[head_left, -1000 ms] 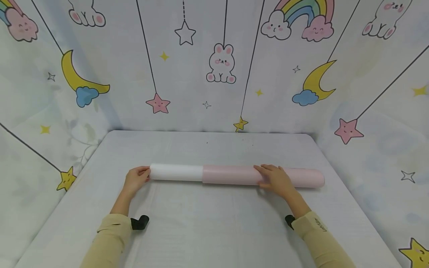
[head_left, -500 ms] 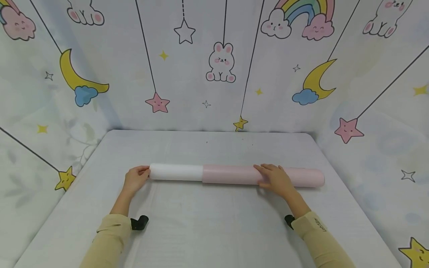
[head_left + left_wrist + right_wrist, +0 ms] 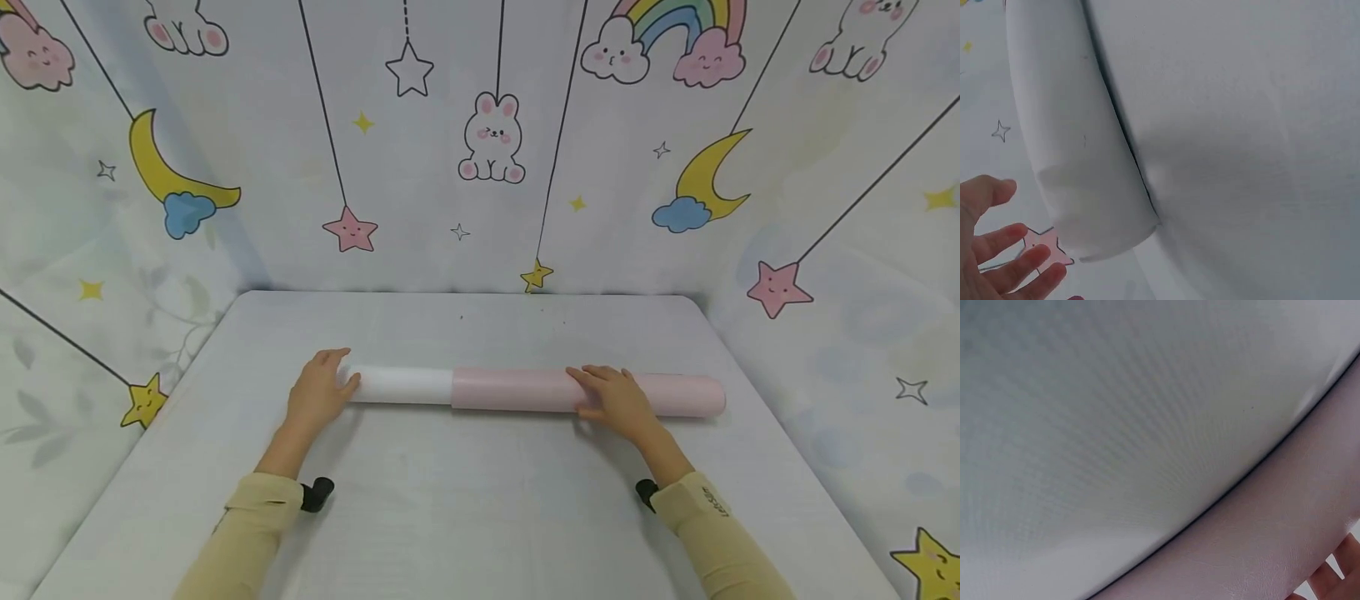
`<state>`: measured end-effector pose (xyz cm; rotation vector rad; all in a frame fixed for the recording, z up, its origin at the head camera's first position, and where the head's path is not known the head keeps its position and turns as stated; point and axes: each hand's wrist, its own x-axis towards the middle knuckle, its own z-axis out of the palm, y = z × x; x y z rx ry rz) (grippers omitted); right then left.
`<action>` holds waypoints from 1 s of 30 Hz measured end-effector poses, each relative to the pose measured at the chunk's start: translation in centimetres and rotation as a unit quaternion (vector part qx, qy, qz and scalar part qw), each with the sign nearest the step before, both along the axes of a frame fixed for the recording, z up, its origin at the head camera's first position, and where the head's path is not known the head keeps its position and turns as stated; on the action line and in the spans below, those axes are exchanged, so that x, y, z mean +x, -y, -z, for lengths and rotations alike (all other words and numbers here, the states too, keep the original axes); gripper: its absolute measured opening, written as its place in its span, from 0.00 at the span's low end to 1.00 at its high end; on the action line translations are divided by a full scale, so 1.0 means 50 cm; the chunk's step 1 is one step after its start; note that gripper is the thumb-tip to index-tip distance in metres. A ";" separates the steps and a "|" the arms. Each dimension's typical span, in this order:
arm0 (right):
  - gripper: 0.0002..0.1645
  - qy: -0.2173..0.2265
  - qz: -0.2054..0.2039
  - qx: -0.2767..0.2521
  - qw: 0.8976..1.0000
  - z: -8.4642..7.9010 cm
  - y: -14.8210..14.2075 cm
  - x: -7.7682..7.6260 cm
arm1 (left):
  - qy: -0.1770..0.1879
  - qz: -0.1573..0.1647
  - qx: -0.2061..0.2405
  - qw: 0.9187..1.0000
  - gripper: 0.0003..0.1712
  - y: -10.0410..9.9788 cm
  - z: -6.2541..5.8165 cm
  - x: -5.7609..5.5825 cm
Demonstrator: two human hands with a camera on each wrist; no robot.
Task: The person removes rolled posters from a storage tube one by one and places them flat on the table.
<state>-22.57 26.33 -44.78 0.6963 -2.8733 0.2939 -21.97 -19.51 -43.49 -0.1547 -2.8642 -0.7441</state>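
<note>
A long roll lies crosswise on the table, with a white tube-like part [image 3: 405,385] on the left and a thicker pink, leather-like roll [image 3: 517,390] on the right. My left hand [image 3: 318,392] is at the white end, thumb and fingers spread around it in the head view. In the left wrist view, the fingers [image 3: 1013,269] are parted, beside the white part [image 3: 1079,137]. My right hand [image 3: 618,404] holds the pink roll near its middle, fingers over the top and thumb on the near side. Its fingertips show past the pink roll [image 3: 1254,531] in the right wrist view.
The roll lies on a white-covered table [image 3: 465,500], toward its back edge. Behind and on both sides stands a patterned cloth backdrop [image 3: 420,167] with moons, stars and rabbits. Both sleeves have a black device at the cuff.
My left hand has let go of the white end, moved slightly right and spread its fingers. My right hand stays in place on the pink roll.
</note>
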 end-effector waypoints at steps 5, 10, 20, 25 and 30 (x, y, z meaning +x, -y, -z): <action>0.38 0.001 0.001 -0.002 1.000 0.000 0.001 -0.001 | -0.051 0.060 -0.096 0.992 0.43 -0.039 -0.007 -0.011; 0.37 0.001 0.000 0.000 1.000 0.000 0.000 -0.001 | -0.069 0.114 -0.167 0.977 0.53 -0.084 -0.007 -0.019; 0.38 -0.007 0.000 0.002 1.000 0.000 -0.001 0.000 | -0.020 0.149 -0.224 0.963 0.51 -0.149 0.003 -0.047; 0.38 -0.011 -0.001 0.000 1.000 0.000 0.000 0.001 | 0.006 0.159 -0.235 0.959 0.50 -0.167 0.014 -0.060; 0.37 -0.015 -0.001 -0.003 1.000 -0.002 0.002 0.003 | 0.023 0.174 -0.232 0.957 0.51 -0.182 0.021 -0.067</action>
